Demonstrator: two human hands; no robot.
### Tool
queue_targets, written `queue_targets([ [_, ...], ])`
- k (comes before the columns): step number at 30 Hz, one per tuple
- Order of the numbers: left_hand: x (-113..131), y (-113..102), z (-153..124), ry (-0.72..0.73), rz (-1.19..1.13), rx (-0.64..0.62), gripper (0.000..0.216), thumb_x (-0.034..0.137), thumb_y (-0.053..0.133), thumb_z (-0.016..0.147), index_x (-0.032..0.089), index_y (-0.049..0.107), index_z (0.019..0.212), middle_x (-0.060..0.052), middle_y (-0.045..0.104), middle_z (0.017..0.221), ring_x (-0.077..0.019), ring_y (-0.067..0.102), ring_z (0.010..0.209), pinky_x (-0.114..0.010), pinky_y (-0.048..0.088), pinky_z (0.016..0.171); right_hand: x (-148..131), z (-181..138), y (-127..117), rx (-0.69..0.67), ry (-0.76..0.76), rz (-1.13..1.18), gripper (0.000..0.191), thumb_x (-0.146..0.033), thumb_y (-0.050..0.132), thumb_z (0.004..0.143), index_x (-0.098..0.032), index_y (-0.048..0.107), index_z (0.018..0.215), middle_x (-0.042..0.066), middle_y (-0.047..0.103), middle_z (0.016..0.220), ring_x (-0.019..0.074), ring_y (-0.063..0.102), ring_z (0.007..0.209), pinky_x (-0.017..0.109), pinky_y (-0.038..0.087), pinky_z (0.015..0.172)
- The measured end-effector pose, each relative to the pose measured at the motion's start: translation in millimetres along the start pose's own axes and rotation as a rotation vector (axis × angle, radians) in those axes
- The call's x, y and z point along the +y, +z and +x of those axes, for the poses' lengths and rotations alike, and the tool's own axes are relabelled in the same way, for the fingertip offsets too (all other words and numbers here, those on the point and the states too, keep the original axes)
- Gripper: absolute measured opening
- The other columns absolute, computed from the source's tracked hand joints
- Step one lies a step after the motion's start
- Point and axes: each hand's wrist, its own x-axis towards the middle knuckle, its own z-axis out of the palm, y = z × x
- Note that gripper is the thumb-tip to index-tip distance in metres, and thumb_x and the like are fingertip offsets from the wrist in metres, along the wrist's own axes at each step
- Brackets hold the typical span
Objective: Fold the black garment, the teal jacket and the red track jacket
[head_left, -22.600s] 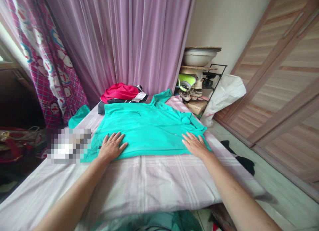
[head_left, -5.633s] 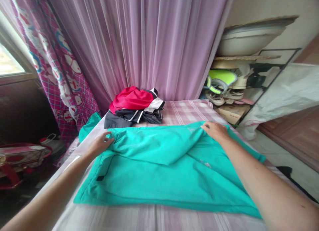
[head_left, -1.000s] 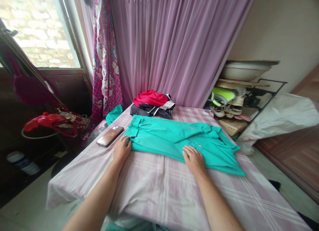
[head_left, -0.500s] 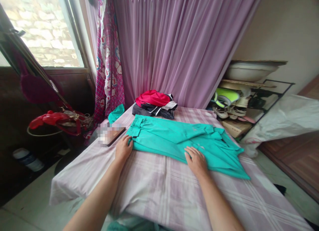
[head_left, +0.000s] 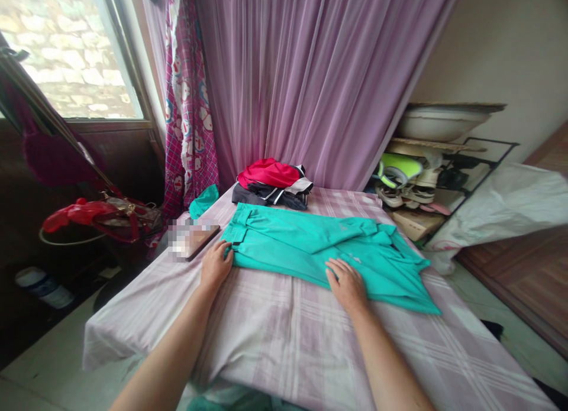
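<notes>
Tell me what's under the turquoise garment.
Plaid cloth shows along the near edge of the turquoise garment, which appears to lie on it. Anything else beneath the folded layers is covered and cannot be seen.

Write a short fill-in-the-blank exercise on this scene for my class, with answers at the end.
1. The right hand rests palm ____ on the teal garment.
2. The red cloth lies on ____ of the dark clothes.
3. As the wearer looks, the shoes are to the ____ of the table.
Answers: down; top; right.
</notes>
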Motion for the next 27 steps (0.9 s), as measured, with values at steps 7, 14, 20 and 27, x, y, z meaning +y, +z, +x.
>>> queue_targets([
  [7,-3,2,2,0.018,0.014,0.013,0.039,0.035,0.045,0.091,0.021,0.069,0.118,-0.008,0.065,0.133,-0.0240,0.060,0.122,-0.036,0.046,0.105,-1,-1,0,0.023,-0.006,-0.003,0.037,-0.028,0.044,0.094,-0.020,0.075,0.112,0.008,0.071,0.123,0.0254,0.060,0.120,0.041,0.043,0.102],
  [14,-9,9,4,0.032,-0.006,0.053,0.036,0.032,0.048,0.090,0.020,0.071,0.115,-0.009,0.067,0.130,-0.0256,0.063,0.117,-0.039,0.049,0.102,6,-2,8,0.105,-0.047,-0.003,0.032,-0.028,0.047,0.093,-0.022,0.075,0.109,0.007,0.073,0.119,0.0246,0.062,0.116,0.040,0.045,0.097],
  [20,-10,9,6,0.033,-0.018,0.040,0.036,0.033,0.049,0.089,0.020,0.071,0.115,-0.009,0.067,0.130,-0.0270,0.063,0.119,-0.040,0.049,0.102,14,-1,12,0.072,-0.093,0.000,0.032,-0.030,0.048,0.094,-0.024,0.074,0.113,0.006,0.073,0.120,0.0241,0.062,0.117,0.039,0.046,0.097],
  [27,-11,11,5,0.034,-0.006,0.057,0.035,0.031,0.049,0.089,0.020,0.071,0.114,-0.008,0.068,0.129,-0.0263,0.064,0.117,-0.039,0.049,0.102,4,-2,10,0.124,-0.052,0.010,0.030,-0.027,0.050,0.093,-0.023,0.075,0.109,0.008,0.073,0.118,0.0243,0.063,0.115,0.040,0.046,0.098],
])
